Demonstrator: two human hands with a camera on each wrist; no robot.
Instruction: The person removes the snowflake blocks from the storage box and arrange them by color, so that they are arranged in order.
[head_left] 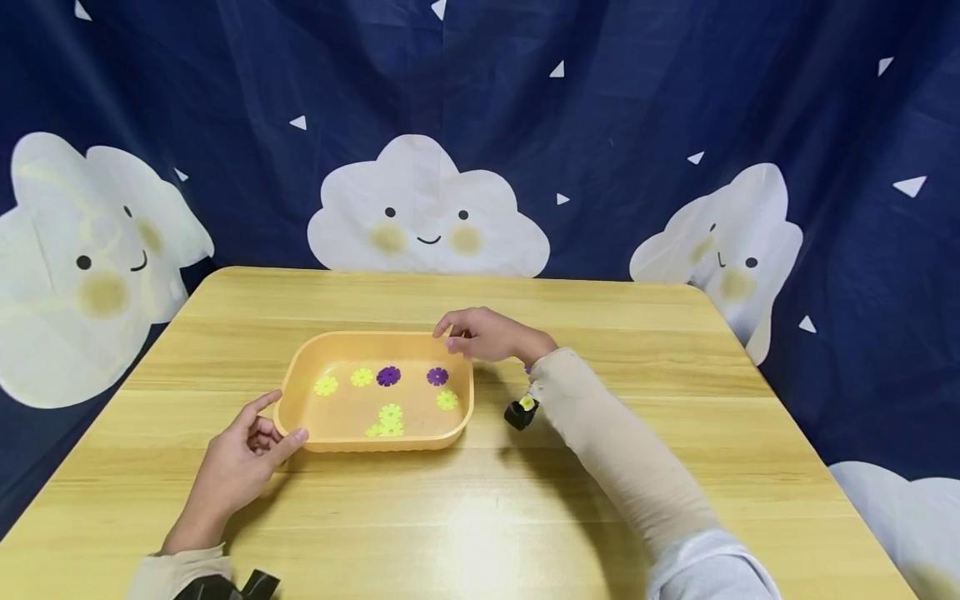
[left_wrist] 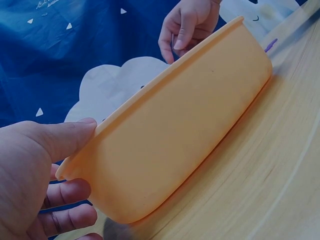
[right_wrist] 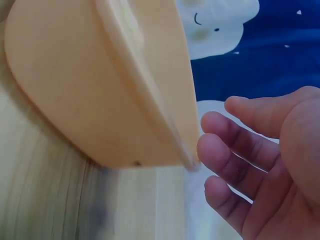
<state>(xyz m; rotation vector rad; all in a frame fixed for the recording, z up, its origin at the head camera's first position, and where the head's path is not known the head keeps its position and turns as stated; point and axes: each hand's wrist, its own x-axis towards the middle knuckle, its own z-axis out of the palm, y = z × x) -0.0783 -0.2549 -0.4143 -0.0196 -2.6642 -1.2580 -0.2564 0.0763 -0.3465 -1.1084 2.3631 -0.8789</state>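
Two hands [head_left: 238, 467] [head_left: 487, 334] flank the tray [head_left: 341, 444]; backdrop lettering [left_wrist: 48, 3] is illegible.

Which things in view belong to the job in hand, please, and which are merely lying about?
Likely the job:
- orange tray, held at its rim by the left grip
- yellow pieces inside
- purple pieces inside

Seemingly just around:
- wooden table
- cloud-patterned curtain

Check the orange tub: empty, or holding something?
Holding something, but far from full: in the head view, yellow pieces and purple pieces lie inside the tub, with much of its floor bare.
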